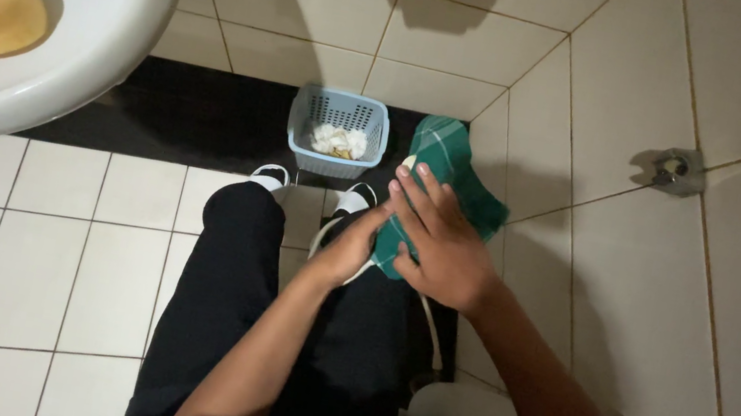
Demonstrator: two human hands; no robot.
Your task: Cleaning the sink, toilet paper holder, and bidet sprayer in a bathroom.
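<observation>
A person stands on a white tile floor [49, 243] and looks down at both hands. The right hand [441, 241] lies flat on a green checked cloth [449, 166], with its fingers [419, 191] stretched out and a little apart, pressing on the cloth. The left hand [348, 250] is just beside it and touches the lower edge of the cloth, but its fingers are hidden, so I cannot tell how they are set. The cloth is in front of the person's body, next to the tiled wall [677, 79]. A thin white hose [431, 325] curves down under the hands. A small blue basket [337, 131] with crumpled paper inside sits on the floor near the feet. A white sink [89, 16] is at the upper left.
</observation>
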